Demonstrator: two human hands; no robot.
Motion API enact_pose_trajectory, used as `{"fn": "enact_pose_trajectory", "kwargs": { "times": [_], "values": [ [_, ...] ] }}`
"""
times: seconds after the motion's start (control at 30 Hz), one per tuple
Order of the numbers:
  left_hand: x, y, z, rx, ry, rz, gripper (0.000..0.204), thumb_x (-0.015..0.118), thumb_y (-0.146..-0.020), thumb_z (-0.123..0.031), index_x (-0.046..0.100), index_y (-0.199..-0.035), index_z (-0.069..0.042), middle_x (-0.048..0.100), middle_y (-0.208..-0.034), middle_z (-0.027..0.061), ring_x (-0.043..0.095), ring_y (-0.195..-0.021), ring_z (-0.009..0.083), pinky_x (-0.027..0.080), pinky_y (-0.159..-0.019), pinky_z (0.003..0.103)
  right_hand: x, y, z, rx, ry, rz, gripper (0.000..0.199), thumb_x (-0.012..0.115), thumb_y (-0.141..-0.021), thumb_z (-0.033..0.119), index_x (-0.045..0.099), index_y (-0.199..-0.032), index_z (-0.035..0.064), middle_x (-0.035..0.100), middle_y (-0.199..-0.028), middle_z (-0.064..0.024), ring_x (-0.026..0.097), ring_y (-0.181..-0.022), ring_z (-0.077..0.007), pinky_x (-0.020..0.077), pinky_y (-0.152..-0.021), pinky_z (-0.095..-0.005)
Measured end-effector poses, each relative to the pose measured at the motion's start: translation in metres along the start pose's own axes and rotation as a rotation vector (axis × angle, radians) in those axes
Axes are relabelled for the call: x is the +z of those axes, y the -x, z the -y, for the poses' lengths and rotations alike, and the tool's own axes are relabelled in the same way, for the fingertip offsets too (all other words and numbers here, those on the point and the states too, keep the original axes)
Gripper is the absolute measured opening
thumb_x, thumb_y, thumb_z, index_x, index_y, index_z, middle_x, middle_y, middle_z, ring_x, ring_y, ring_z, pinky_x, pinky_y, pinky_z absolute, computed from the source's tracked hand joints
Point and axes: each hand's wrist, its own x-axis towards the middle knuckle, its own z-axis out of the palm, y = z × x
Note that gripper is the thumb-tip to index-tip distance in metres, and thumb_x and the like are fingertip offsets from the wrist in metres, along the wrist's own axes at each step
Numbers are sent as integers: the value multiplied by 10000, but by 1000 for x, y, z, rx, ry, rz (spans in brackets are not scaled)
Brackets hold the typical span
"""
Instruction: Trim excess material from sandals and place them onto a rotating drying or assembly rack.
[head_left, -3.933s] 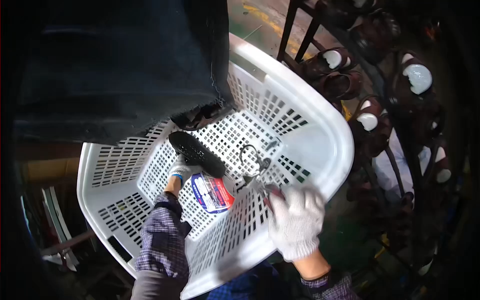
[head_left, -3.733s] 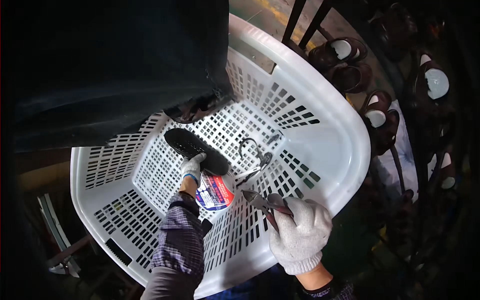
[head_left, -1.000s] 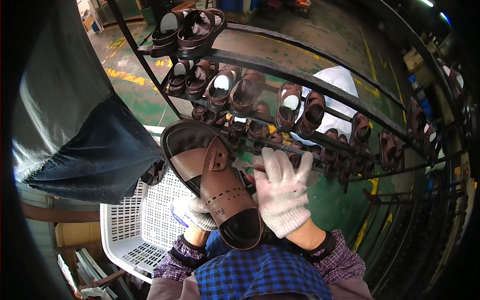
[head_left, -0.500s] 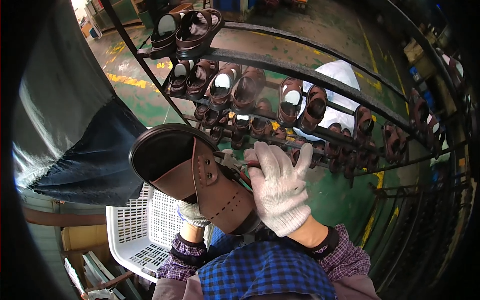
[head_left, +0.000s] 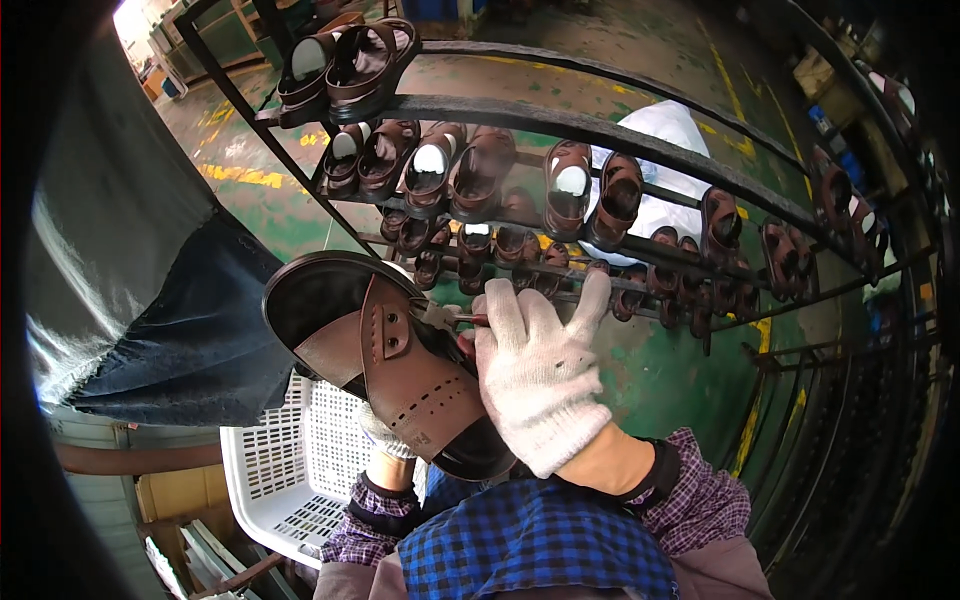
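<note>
The brown leather sandal with a black insole (head_left: 430, 400) is off the floor, in front of the person's lap, and the work on it looks partway along. The left hand in a white knit glove (head_left: 384, 432) bears it from 7 o'clock; its fingers seem clamped on the sandal's underside, though most are hidden. At 3 o'clock from the sandal, the right hand in a white knit glove (head_left: 535, 370) has its thumb-side fingers closed around a small metal hand tool with red handles (head_left: 468, 320), the remaining fingers spread apart. The tool's head sits at the strap edge, at about 1 o'clock on the sandal; whether it bites on anything cannot be told.

As for what is done, the broad straps are on, one with a tab bearing two dark fasteners and a line of slots. What seems left is the spot at the tool's head, and the sandal is not yet set down. From 12 to 3 o'clock, a black metal rack (head_left: 600, 138) carries many brown sandals, some with white inserts (head_left: 432, 165); whether they have had the same handling cannot be judged. A white lattice plastic basket (head_left: 233, 475) stands at 8 o'clock, below a dark hanging cloth (head_left: 190, 335).
</note>
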Motion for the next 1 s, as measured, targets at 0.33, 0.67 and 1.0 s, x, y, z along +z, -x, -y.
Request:
{"fn": "enact_pose_trajectory", "kwargs": {
  "times": [0.33,0.67,1.0],
  "values": [
    [4,8,10,-10,120,38,605,418,-1011,-422,265,-1501,-100,377,-1467,231,445,-1306,389,372,-1109,517,18,15,32,452,-37,270,238,552,-910,247,568,-1070,73,590,-831,-144,639,-740,-352,537,-659,-457],
    [98,-12,64,129,-243,121,617,372,-1022,-458,220,-1521,-129,359,-1504,186,479,-1271,398,323,-1121,594,-6,44,-105,1058,-1334,94,518,534,-753,-2,569,-1267,-53,627,-974,-95,573,-729,-119,460,-617,-262],
    [7,-107,204,-132,-319,257,953,697,-667,-305,274,-1474,-26,415,-1430,238,434,-1300,426,319,-1128,556,-4,141,-228,395,-873,225,577,634,-877,203,443,-1367,-34,450,-1406,-203,549,-1170,-358,421,-1039,-395]
  ]
}}
